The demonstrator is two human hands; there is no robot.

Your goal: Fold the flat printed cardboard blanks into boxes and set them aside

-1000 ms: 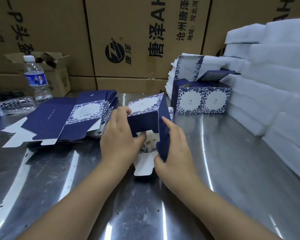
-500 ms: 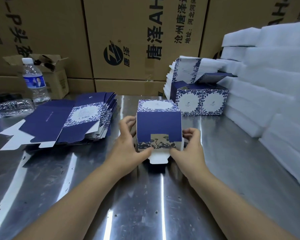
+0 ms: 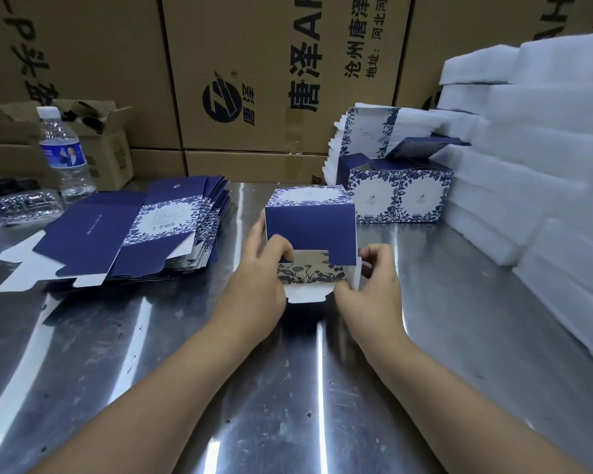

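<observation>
A half-folded navy box with a floral white panel (image 3: 309,230) stands on the steel table (image 3: 288,388) in the middle. Its near end faces me, with a white tab sticking out at the bottom. My left hand (image 3: 257,285) grips the box's left side, thumb on the near flap. My right hand (image 3: 370,285) pinches the lower right corner and side flap. A stack of flat navy blanks (image 3: 134,234) lies to the left. Two finished boxes (image 3: 399,191) stand side by side at the back right, one lid up.
White foam slabs (image 3: 534,186) are piled along the right. More printed white blanks (image 3: 363,131) lean behind the finished boxes. An upright water bottle (image 3: 64,155) and a crushed one (image 3: 21,206) are at the far left. Large brown cartons (image 3: 254,80) wall the back.
The box, tilted and half open a second ago, now stands square with its end towards me. My left thumb has moved onto the near flap; both hands work the end flaps.
</observation>
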